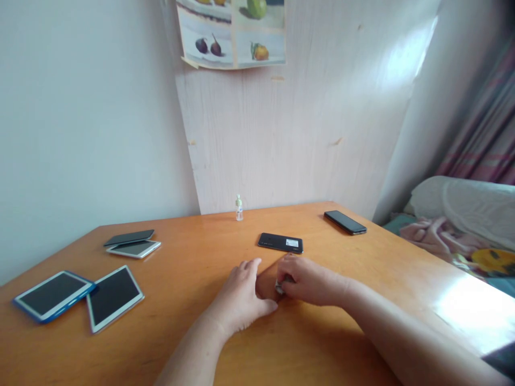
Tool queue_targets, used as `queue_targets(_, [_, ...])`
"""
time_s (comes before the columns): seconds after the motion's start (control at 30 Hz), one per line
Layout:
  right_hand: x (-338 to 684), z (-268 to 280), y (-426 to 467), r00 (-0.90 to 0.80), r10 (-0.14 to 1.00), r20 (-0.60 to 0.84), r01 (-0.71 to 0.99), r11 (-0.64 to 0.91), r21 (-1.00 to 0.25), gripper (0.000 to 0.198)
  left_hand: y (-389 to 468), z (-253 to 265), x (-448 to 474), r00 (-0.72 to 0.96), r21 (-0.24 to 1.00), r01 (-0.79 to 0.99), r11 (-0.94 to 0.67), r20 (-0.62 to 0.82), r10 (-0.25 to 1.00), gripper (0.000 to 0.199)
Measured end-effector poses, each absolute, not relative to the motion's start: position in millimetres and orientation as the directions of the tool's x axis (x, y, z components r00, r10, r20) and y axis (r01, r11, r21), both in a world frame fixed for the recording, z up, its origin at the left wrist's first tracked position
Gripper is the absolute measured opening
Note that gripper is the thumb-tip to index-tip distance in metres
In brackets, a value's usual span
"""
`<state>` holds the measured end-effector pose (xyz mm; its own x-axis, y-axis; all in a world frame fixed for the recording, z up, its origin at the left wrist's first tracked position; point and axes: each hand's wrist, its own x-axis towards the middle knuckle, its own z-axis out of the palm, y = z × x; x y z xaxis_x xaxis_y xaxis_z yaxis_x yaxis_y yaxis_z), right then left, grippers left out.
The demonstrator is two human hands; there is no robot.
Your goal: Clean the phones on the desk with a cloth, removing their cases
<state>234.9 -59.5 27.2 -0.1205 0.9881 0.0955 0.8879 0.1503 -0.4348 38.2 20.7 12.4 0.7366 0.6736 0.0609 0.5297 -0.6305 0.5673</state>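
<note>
Between my hands lies a flat, brownish, glossy device (265,283), perhaps a phone; its outline is largely covered by my fingers. My left hand (246,295) holds it at its left end, thumb on the near side and fingers on the far side. Over its right part, my right hand (308,281) has its fingers bunched round a small crumpled white-grey wad (280,287), which looks like cloth or tissue. Just beyond them a black phone (280,243) with a white label lies flat on the wooden table (193,268).
A small clear pump bottle (239,209) stands near the table's back edge. At the back right is another black phone (345,222). Leftward lie a blue-cased tablet (54,295), overlapping a white tablet (115,296), and a dark tablet (131,236) resting on another white tablet (137,249).
</note>
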Motion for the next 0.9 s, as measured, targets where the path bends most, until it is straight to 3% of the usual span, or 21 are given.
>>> queue_targets(0.07, [231.3,29.6,-61.6,-0.177,0.982,0.062,0.875,0.186,-0.448,0.014,20.5,12.5,37.9,0.732,0.578,0.526,-0.624,0.065,0.678,0.09])
queue_targets(0.23, [275.8,33.3,-55.6,0.157,0.987,0.036,0.954,-0.143,-0.264,0.008,18.6,15.7,37.6,0.734,0.569,0.531,-0.629,0.062,0.676,0.085])
queue_targets(0.33, [283.4,33.6,-54.7,0.21,0.976,0.065,0.955,-0.19,-0.228,0.008,18.1,16.2,38.1,0.741,0.554,0.532,-0.64,0.062,0.669,0.084])
queue_targets(0.4, [266.9,33.1,-57.1,0.115,0.991,0.075,0.959,-0.091,-0.269,0.009,18.3,15.3,38.6,0.74,0.554,0.531,-0.641,0.065,0.669,0.086])
queue_targets(0.53, [224.8,30.5,-61.9,-0.268,0.952,0.149,0.859,0.306,-0.41,0.019,19.8,12.5,39.0,0.736,0.56,0.528,-0.638,0.074,0.673,0.085])
queue_targets(0.57, [221.5,29.7,-61.5,-0.29,0.944,0.158,0.845,0.33,-0.42,0.02,20.2,12.0,39.0,0.735,0.56,0.527,-0.64,0.077,0.673,0.084])
queue_targets(0.63, [227.4,28.0,-58.1,-0.189,0.971,0.149,0.888,0.233,-0.397,0.019,20.7,11.7,38.7,0.735,0.559,0.526,-0.641,0.079,0.673,0.087])
queue_targets(0.77, [258.1,25.0,-48.6,0.174,0.974,0.141,0.959,-0.136,-0.248,0.017,20.3,13.3,38.2,0.741,0.548,0.532,-0.645,0.068,0.668,0.085])
queue_targets(0.83, [260.0,23.9,-47.8,0.196,0.969,0.153,0.962,-0.159,-0.222,0.019,19.6,14.4,38.3,0.742,0.544,0.533,-0.648,0.067,0.667,0.084])
queue_targets(0.9, [247.4,22.8,-50.6,0.082,0.982,0.169,0.973,-0.042,-0.229,0.02,18.9,15.3,38.8,0.738,0.544,0.534,-0.647,0.072,0.671,0.087])
